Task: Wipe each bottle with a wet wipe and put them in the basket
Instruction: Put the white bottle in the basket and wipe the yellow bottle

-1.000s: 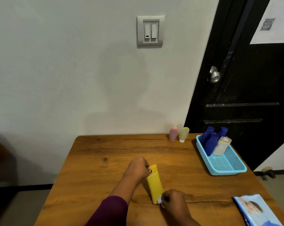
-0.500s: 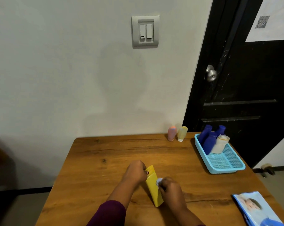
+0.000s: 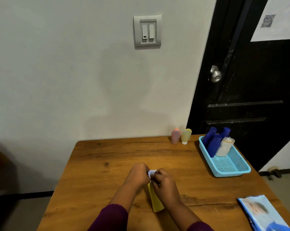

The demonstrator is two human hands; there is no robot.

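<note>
Gripping yellow bottle (image 3: 156, 202) at its far end with left hand (image 3: 138, 176); pinching wet wipe (image 3: 152, 172) against it with right hand (image 3: 164, 182), near table (image 3: 107, 164) front edge.

A: The table (image 3: 107, 155) is wood, with visible grain and a soft shine
B: Yes. The basket (image 3: 230, 173) is plastic mesh, the door knob (image 3: 215, 75) polished metal, the wipes pack (image 3: 264, 212) glossy film, and the yellow bottle (image 3: 156, 200) looks matt, smooth
</note>
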